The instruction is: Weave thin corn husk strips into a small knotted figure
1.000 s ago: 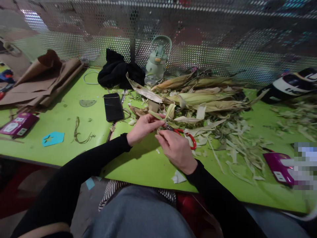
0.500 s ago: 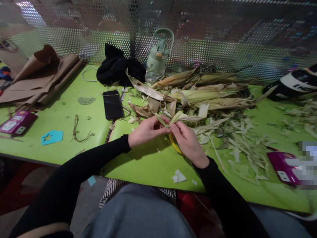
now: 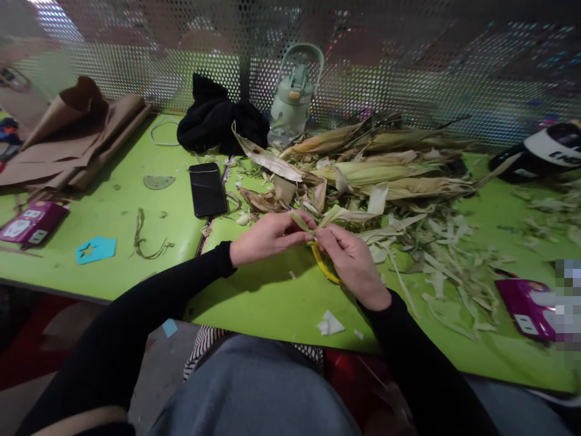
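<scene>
My left hand (image 3: 265, 237) and my right hand (image 3: 351, 263) meet over the green table (image 3: 254, 297), both pinching the same strip of corn husk (image 3: 313, 223) between thumb and fingers. A yellow scissors handle (image 3: 323, 266) pokes out from under my right hand; whether that hand grips it I cannot make out. Just beyond the hands lies a pile of corn cobs in their husks (image 3: 372, 166), with cut husk scraps (image 3: 436, 254) strewn to the right.
A black phone (image 3: 207, 189) lies left of the hands, with a black cloth (image 3: 218, 124) and a pale green bottle (image 3: 293, 100) against the perforated metal screen (image 3: 408, 72). Brown paper (image 3: 68, 142), purple packets (image 3: 31, 221) (image 3: 521, 303), a blue card (image 3: 96, 249).
The red scissors seen by my right hand a second ago are out of sight. My right hand moved up to the husk strip; both hands now pinch it. Little differs from half a second ago.
</scene>
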